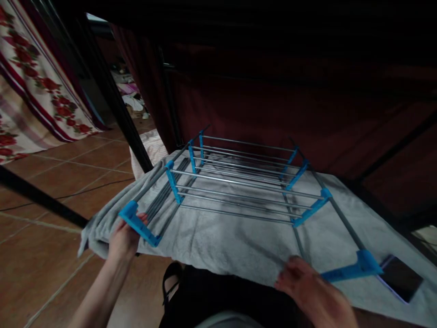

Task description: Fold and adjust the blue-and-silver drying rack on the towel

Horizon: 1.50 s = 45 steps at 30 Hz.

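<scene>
A partly assembled rack (235, 214) of grey metal rods and blue plastic connectors lies on a grey cloth-covered bed. My left hand (124, 239) grips the near-left blue connector (138, 223), some fingers hidden behind it. My right hand (303, 282) is at the near right, close to the inner end of the near-right blue connector (353, 269). Its fingers are curled together and slightly blurred; what they hold, if anything, I cannot make out. Several thin rods run crosswise between the farther connectors. A bundle of loose grey rods (164, 198) lies on the left of the cloth.
A phone (401, 278) lies on the grey cloth (218, 253) at the right. Dark metal posts (118, 100) and a dark red curtain (239, 105) frame the bed. A flowered cloth (58, 95) hangs at left above the tiled floor (41, 246), where a cable runs.
</scene>
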{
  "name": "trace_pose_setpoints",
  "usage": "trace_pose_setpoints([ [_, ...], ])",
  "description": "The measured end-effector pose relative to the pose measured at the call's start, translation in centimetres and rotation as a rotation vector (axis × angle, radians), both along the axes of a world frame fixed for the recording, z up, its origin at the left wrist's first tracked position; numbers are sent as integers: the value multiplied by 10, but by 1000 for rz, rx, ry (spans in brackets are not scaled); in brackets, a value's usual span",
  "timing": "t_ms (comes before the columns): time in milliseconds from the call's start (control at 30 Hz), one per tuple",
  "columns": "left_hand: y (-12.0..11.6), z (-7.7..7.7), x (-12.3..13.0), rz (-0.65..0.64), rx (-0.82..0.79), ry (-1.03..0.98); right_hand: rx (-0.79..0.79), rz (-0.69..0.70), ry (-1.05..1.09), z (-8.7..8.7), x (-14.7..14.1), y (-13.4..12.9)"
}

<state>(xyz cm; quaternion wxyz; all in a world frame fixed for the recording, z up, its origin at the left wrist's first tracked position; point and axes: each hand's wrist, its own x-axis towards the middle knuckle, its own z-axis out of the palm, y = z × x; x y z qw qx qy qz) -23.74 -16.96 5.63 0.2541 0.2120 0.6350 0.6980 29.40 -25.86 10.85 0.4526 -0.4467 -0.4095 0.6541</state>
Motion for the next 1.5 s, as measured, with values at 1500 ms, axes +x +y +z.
trace_pose_setpoints([
  [1500,156,-28,76,15,164,442,-111,-210,517,-56,-197,207],
])
